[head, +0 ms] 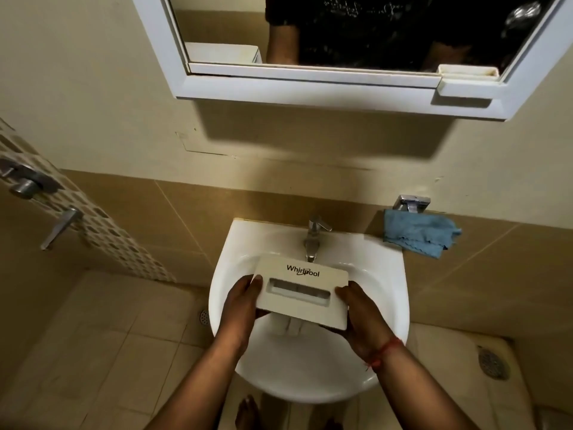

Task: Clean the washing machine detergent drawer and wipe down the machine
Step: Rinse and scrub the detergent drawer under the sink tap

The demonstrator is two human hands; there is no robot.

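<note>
1. Drawer (305,290) held over the sink (384,274), below the tap (313,240).
2. Left hand (243,301) and right hand (361,318) clasp its ends.
3. Rinsing stage; next likely needs the tap opened.

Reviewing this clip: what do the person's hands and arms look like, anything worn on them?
Both forearms are bare, no sleeves and no gloves. The left hand shows no rings or bands. The right hand has a thin red thread tied around its wrist, with a loose end hanging. No watch is visible.
</note>
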